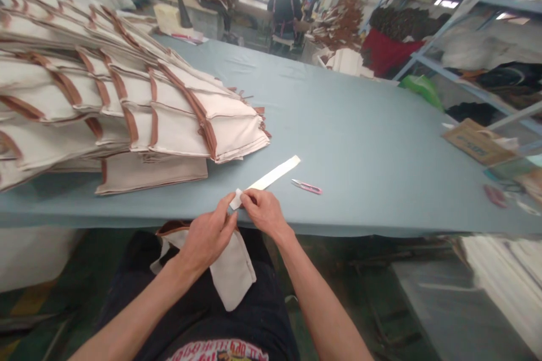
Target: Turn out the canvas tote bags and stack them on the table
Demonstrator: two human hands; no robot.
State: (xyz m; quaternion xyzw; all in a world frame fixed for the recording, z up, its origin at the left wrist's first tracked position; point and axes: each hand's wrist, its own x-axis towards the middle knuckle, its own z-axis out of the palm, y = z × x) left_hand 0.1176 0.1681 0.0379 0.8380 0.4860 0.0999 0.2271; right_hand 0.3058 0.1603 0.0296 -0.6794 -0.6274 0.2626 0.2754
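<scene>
My left hand and my right hand meet at the table's front edge. Between their fingertips is a small white piece, folded or curled; its kind is unclear. Both hands pinch it, the right from above with its fingers curled in. A long pale strip lies on the table, its near end behind my right fingers. Just right of the strip rest pink-handled thread snips. Across my lap, partly under my left hand, lies a cream fabric piece with brown trim.
A large heap of cream fabric pieces with brown edging covers the left of the blue-grey table. At the right edge sit a cardboard box and small tools. Behind are a metal shelf and a seated person.
</scene>
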